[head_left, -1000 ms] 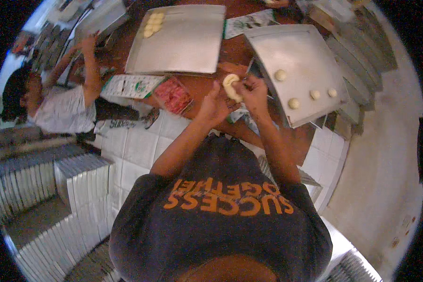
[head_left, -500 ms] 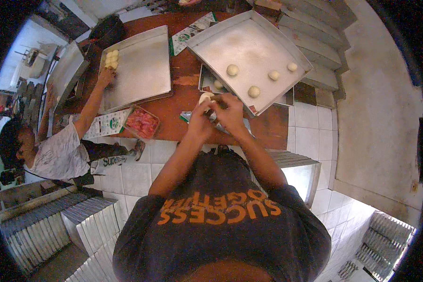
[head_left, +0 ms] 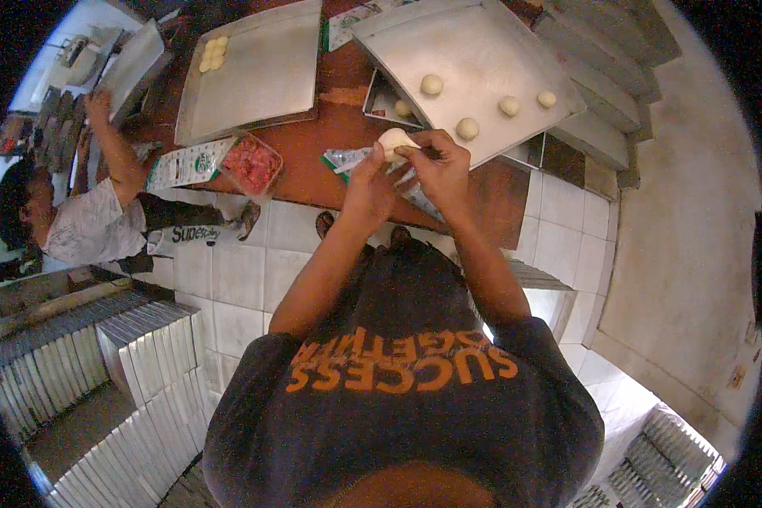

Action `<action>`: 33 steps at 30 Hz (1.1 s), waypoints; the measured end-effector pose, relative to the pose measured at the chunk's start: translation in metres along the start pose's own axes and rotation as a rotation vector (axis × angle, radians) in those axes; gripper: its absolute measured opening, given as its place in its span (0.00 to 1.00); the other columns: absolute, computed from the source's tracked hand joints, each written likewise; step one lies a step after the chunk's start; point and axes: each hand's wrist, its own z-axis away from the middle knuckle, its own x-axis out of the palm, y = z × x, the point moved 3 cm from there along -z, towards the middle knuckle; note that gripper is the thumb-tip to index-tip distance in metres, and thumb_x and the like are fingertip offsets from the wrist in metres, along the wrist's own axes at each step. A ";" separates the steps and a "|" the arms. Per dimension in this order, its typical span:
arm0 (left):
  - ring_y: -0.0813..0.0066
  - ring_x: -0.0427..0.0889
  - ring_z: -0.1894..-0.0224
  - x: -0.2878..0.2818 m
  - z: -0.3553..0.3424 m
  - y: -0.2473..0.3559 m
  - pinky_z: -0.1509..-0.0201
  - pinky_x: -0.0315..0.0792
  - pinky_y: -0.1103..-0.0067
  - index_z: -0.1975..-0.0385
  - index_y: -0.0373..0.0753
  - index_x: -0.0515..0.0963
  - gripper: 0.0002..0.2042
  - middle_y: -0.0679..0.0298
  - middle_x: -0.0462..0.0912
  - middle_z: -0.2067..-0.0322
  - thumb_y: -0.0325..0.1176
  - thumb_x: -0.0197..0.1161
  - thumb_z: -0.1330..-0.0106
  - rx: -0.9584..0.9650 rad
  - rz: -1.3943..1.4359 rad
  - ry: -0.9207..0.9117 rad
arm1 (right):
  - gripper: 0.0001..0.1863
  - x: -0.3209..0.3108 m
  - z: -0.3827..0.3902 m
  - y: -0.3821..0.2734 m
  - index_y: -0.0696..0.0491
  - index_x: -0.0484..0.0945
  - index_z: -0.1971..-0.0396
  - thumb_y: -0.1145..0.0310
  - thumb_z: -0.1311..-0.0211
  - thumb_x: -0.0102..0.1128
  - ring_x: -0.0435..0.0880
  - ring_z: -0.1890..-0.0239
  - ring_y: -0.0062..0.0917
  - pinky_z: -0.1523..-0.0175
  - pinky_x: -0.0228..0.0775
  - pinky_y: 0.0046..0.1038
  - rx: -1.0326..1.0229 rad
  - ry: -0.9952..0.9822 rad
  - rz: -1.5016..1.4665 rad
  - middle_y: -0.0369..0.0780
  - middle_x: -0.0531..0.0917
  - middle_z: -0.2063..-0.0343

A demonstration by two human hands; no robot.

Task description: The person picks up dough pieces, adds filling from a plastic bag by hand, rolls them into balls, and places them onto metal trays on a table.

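Note:
A pale piece of dough (head_left: pixel 395 140) is held up between my two hands in front of the table. My left hand (head_left: pixel 371 184) cups it from below and the left side. My right hand (head_left: pixel 439 168) pinches its right edge, the thumb lying across the front. Just beyond my fingers, a large square metal tray (head_left: pixel 483 55) carries several round dough balls, one dough ball (head_left: pixel 467 129) close to my right hand. Another tray (head_left: pixel 383 97) sits beneath it with a dough ball (head_left: pixel 403 108) showing. A crinkled silvery packet (head_left: pixel 345 158) lies partly hidden behind my hands.
To the left stands a second tray (head_left: pixel 254 80) with several yellowish dough balls in its far-left corner. A clear tub of pinkish-red filling (head_left: pixel 251 163) sits near the brown table's (head_left: pixel 313 173) front edge. A co-worker (head_left: pixel 93 216) is at the far left; steps (head_left: pixel 584 89) rise at right.
My hands have lifted the dough slightly, and more of it shows. The co-worker's hand has left the yellowish dough balls and moved left toward another tray. The whole view has shifted a little.

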 end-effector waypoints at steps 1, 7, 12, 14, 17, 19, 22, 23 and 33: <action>0.73 0.73 0.60 -0.003 -0.002 -0.001 0.53 0.66 0.77 0.56 0.38 0.68 0.15 0.64 0.74 0.64 0.40 0.52 0.37 0.044 -0.009 -0.043 | 0.15 0.000 0.003 -0.005 0.57 0.77 0.68 0.72 0.62 0.62 0.77 0.63 0.33 0.56 0.67 0.31 -0.112 -0.049 0.138 0.43 0.78 0.72; 0.77 0.74 0.62 0.002 -0.007 -0.015 0.61 0.70 0.79 0.59 0.37 0.70 0.13 0.65 0.74 0.64 0.35 0.58 0.41 0.150 -0.015 0.124 | 0.19 0.007 0.013 -0.007 0.56 0.75 0.65 0.71 0.64 0.60 0.69 0.56 0.37 0.50 0.58 0.39 -0.540 -0.095 0.527 0.41 0.75 0.65; 0.78 0.74 0.64 0.007 -0.007 -0.012 0.63 0.70 0.78 0.63 0.39 0.71 0.12 0.68 0.75 0.67 0.36 0.61 0.43 -0.003 -0.057 0.038 | 0.13 -0.004 0.014 -0.006 0.57 0.76 0.71 0.73 0.62 0.59 0.69 0.61 0.39 0.55 0.61 0.36 -0.505 -0.040 0.435 0.43 0.73 0.68; 0.78 0.74 0.65 0.002 -0.012 -0.004 0.63 0.70 0.77 0.63 0.38 0.71 0.12 0.68 0.75 0.68 0.35 0.61 0.43 0.011 -0.046 0.018 | 0.08 0.001 0.015 -0.022 0.57 0.75 0.76 0.76 0.62 0.58 0.71 0.64 0.38 0.57 0.64 0.35 -0.628 0.005 0.498 0.43 0.74 0.72; 0.78 0.73 0.63 0.007 -0.005 0.007 0.62 0.70 0.76 0.63 0.37 0.71 0.12 0.68 0.75 0.68 0.36 0.60 0.42 0.125 -0.203 0.010 | 0.08 0.005 0.016 -0.037 0.58 0.75 0.76 0.78 0.62 0.58 0.73 0.65 0.36 0.58 0.66 0.32 -0.612 0.047 0.464 0.43 0.75 0.73; 0.78 0.74 0.64 0.010 -0.001 0.011 0.62 0.71 0.77 0.62 0.37 0.70 0.13 0.68 0.75 0.68 0.36 0.59 0.42 0.130 -0.361 0.028 | 0.08 0.008 0.011 -0.034 0.59 0.75 0.75 0.81 0.61 0.59 0.74 0.63 0.34 0.58 0.67 0.29 -0.360 -0.009 0.209 0.44 0.75 0.70; 0.78 0.74 0.64 0.018 0.008 0.016 0.61 0.71 0.79 0.61 0.37 0.69 0.12 0.66 0.74 0.67 0.33 0.58 0.42 0.088 -0.339 -0.039 | 0.10 -0.001 0.006 -0.035 0.58 0.74 0.74 0.81 0.62 0.58 0.73 0.62 0.34 0.56 0.67 0.28 -0.532 -0.105 0.338 0.43 0.74 0.70; 0.78 0.74 0.64 0.020 0.009 0.017 0.61 0.72 0.80 0.60 0.38 0.69 0.11 0.66 0.74 0.67 0.31 0.58 0.41 0.064 -0.289 -0.078 | 0.10 -0.001 0.005 -0.034 0.57 0.74 0.74 0.80 0.62 0.58 0.72 0.61 0.36 0.55 0.65 0.31 -0.567 -0.121 0.341 0.43 0.74 0.70; 0.75 0.73 0.63 0.017 0.000 0.005 0.59 0.71 0.77 0.56 0.39 0.67 0.14 0.66 0.73 0.65 0.29 0.57 0.42 0.079 -0.313 -0.084 | 0.12 -0.015 0.008 -0.029 0.52 0.74 0.70 0.72 0.61 0.57 0.71 0.56 0.36 0.53 0.58 0.36 -0.478 -0.168 0.546 0.41 0.76 0.65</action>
